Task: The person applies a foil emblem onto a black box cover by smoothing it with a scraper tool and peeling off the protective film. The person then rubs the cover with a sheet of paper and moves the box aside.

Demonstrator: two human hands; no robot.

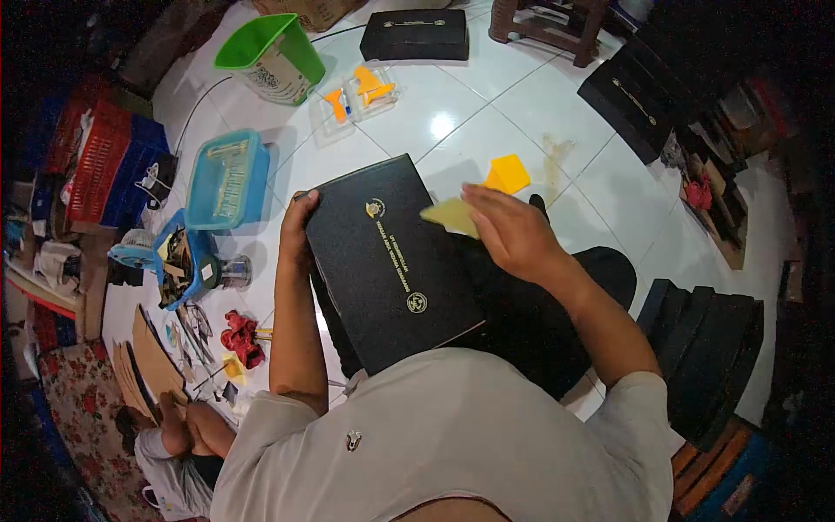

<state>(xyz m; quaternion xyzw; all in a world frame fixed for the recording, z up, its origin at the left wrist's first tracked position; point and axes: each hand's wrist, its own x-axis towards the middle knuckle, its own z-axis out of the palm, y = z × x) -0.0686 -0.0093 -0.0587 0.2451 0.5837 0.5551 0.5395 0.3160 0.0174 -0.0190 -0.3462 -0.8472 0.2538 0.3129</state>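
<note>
A black box (352,283) with gold lettering and two round emblems rests tilted on the lap. The fingers of my left hand (299,228) are wrapped round its upper left edge. Just off the box's right side, my right hand (513,230) pinches a flat pale-yellow piece (450,217) between thumb and fingers. This piece's pointed end reaches over the box's edge; whether it touches the lid I cannot tell. On the floor beyond the right hand lies a brighter yellow flat piece (508,175).
Ahead stand a green bin (277,59), orange tools (372,84) in a clear tray and another black box (414,35). A blue basket (229,178) and red cloth (242,338) are left. Stacked black boxes (700,357) stand right. Another person (178,452) sits lower left.
</note>
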